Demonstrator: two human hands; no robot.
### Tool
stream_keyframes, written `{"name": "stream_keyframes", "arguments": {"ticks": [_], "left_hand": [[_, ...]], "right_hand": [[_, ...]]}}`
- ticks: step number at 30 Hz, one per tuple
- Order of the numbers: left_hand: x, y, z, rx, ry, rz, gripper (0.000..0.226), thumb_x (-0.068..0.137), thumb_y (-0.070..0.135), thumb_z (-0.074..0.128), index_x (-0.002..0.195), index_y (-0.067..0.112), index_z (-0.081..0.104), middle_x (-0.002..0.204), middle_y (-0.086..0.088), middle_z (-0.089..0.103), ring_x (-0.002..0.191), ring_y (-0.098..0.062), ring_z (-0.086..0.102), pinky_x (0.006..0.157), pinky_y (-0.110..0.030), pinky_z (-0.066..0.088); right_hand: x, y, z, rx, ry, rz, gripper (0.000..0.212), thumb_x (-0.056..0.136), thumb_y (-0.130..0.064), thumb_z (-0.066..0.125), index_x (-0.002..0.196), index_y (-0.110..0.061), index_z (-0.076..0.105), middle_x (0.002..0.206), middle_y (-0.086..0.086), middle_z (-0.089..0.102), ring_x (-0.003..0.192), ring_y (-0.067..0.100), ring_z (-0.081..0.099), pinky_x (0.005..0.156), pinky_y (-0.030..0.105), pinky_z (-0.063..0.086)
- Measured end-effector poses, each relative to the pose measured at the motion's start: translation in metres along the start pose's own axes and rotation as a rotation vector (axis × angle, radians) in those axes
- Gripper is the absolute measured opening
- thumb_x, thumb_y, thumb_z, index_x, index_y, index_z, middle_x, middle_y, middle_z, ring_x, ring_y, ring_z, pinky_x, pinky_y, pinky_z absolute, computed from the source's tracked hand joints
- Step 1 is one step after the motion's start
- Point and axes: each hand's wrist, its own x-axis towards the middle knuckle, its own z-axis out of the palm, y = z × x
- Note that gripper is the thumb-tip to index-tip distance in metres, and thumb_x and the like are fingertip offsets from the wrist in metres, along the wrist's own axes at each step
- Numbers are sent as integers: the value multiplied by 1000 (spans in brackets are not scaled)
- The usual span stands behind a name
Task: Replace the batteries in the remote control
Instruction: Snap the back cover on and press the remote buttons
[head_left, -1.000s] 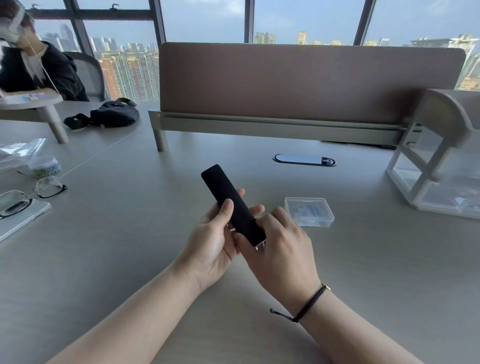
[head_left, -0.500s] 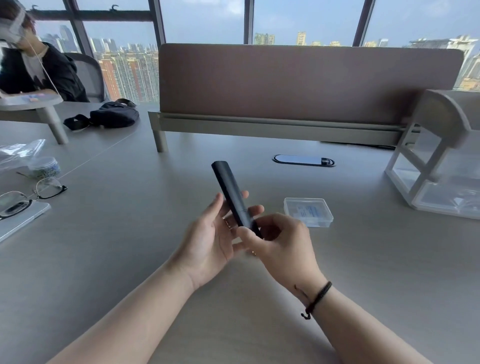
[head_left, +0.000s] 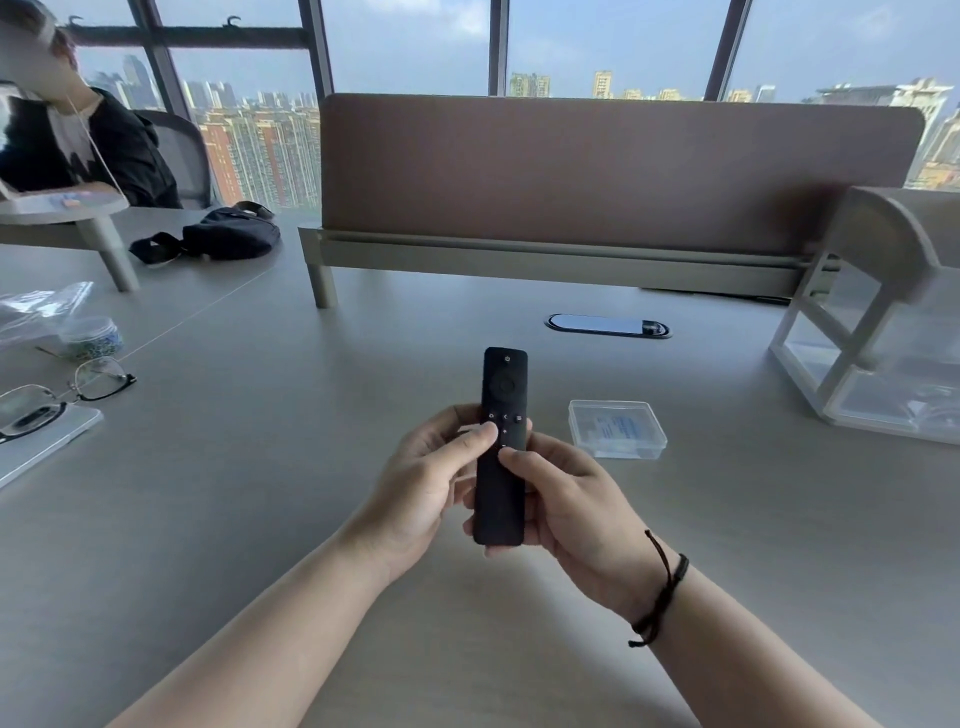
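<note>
- The remote control (head_left: 503, 447) sits in the lower middle of the frame, held above the desk (head_left: 260, 493) with its button face up and its top end pointing away toward the upper frame.
- The left hand (head_left: 426, 483) grips it from the left side, thumb laid across the button face, fingers curled behind.
- The right hand (head_left: 566, 504) grips it from the right, thumb tip pressed on the face just below the left thumb, fingers wrapped underneath.
- Progress, as a judgement: the back of the remote control is hidden, so I cannot tell whether the battery cover is on or off, or whether batteries are inside. With the face up and both thumbs on it, this looks like either an inspection before opening or a check after closing; the frame does not settle which.
- No loose batteries show on the desk. A clear plastic box (head_left: 617, 428), right of centre and near the right hand, holds something with blue print; its contents are too blurred to name.
- Left to do, if nothing has started: turn it over, slide off the cover, swap the cells, close it.
- Writing: no brand name is readable. The remote control shows only small white symbols: a power icon at its top end, a row of 3 icons above the thumbs, a plus sign below them. The print in the box is illegible.
</note>
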Motion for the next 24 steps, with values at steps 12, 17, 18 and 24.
{"name": "stream_keyframes", "arguments": {"ticks": [12,17,18,24], "left_hand": [[-1,0,3,120,-34,98,29,91,18,53,93,-7,69,72,-18,54,63,-29,45,50,-25,42],[-2,0,4,162,-27,96,29,90,21,54,89,-1,72,73,-16,55,63,-24,47,51,-24,41],[-2,0,3,169,-25,94,30,90,22,54,89,-2,71,73,-16,54,63,-23,46,51,-23,40],[-3,2,3,203,-19,96,37,89,25,55,89,-11,64,76,-17,51,68,-26,44,54,-27,37]], "right_hand": [[-2,-2,1,-197,85,-107,20,99,-5,48,96,-4,68,81,21,73,72,30,73,78,62,57],[-1,0,0,-235,93,-106,20,96,-9,52,95,-7,71,88,21,77,81,31,76,82,63,56],[-1,0,0,-241,94,-103,20,97,-7,51,96,-6,71,90,21,77,82,30,76,81,59,57],[-3,-1,2,-220,89,-92,22,98,-7,51,92,-8,72,87,16,78,85,29,76,75,46,62]]}}
